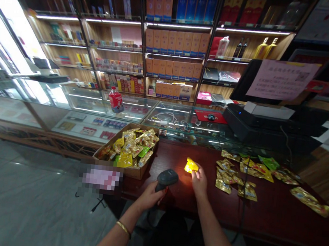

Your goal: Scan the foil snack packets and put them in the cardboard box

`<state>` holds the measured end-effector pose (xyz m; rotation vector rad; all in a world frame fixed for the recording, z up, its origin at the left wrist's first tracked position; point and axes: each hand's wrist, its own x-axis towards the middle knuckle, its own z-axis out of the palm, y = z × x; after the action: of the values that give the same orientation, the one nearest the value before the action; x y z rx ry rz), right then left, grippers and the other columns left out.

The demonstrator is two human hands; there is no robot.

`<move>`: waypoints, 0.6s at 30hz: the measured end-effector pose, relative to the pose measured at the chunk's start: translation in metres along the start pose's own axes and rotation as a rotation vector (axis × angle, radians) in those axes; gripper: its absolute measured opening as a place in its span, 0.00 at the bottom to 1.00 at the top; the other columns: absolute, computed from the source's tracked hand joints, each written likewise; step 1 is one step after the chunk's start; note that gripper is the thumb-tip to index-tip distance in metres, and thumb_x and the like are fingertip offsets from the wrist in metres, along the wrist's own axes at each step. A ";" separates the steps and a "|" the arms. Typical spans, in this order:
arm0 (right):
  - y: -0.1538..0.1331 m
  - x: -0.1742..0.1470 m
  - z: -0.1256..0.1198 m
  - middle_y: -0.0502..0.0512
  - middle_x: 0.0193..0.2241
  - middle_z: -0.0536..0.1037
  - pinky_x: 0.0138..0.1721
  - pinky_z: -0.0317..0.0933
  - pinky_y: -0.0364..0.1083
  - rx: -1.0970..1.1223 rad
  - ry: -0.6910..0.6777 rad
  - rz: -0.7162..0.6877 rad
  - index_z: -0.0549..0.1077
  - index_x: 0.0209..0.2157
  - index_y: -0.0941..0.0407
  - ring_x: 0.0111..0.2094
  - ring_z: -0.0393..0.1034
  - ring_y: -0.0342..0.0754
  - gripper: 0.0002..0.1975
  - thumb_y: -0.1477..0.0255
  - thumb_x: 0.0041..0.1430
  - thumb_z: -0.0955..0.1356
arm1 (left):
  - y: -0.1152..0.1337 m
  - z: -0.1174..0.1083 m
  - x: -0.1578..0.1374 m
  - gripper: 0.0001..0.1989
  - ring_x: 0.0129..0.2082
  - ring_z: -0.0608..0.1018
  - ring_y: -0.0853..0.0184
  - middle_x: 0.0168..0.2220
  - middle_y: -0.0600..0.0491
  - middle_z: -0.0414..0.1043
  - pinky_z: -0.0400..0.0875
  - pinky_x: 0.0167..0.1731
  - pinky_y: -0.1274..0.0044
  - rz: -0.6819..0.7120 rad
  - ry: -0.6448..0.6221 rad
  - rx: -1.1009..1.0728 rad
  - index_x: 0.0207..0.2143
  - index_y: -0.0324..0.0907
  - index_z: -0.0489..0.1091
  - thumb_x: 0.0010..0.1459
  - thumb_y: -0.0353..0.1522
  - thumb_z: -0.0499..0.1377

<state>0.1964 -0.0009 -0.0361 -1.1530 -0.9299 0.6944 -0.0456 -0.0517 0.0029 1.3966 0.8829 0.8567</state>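
My left hand (152,197) is wrapped round the handle of a dark barcode scanner (168,177), whose head faces right. A small yellow snack packet (191,165) is pinched in the fingers of my right hand (199,184), just above the table, lit brightly by the scanner's light. On the left, an open cardboard box (135,172) is heaped with gold, yellow and green packets (132,145). To the right of my right hand, several gold packets (228,172) lie loose on the dark red table (174,198), with a green packet (269,162) behind them.
A glass display counter (130,115) runs behind the table, with a red bottle (116,100) on it. A black cash register (270,122) and a mouse (211,117) on a red mat stand at the back right. A dark cable (244,198) hangs across the table's right side.
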 end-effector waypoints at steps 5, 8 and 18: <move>0.005 0.001 0.001 0.60 0.51 0.81 0.57 0.69 0.57 0.005 0.025 0.031 0.74 0.48 0.53 0.52 0.77 0.56 0.21 0.63 0.52 0.68 | 0.005 -0.001 -0.001 0.16 0.15 0.65 0.73 0.16 0.59 0.66 0.60 0.19 0.81 0.010 0.008 -0.013 0.30 0.39 0.70 0.55 0.43 0.65; 0.006 0.001 0.000 0.59 0.50 0.81 0.56 0.69 0.57 0.001 0.015 0.000 0.74 0.48 0.53 0.51 0.77 0.56 0.21 0.63 0.52 0.68 | 0.004 0.000 -0.001 0.17 0.15 0.65 0.73 0.16 0.59 0.66 0.59 0.18 0.81 0.014 0.011 -0.024 0.30 0.39 0.71 0.55 0.44 0.66; 0.005 0.000 -0.001 0.59 0.50 0.82 0.56 0.69 0.56 -0.049 -0.013 -0.008 0.76 0.48 0.53 0.51 0.78 0.56 0.21 0.62 0.52 0.68 | 0.003 0.000 -0.001 0.16 0.14 0.65 0.75 0.17 0.60 0.66 0.60 0.18 0.82 -0.017 0.001 -0.058 0.36 0.38 0.72 0.54 0.41 0.65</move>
<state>0.1975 -0.0005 -0.0413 -1.1880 -0.9667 0.6765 -0.0463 -0.0528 0.0060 1.3364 0.8633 0.8637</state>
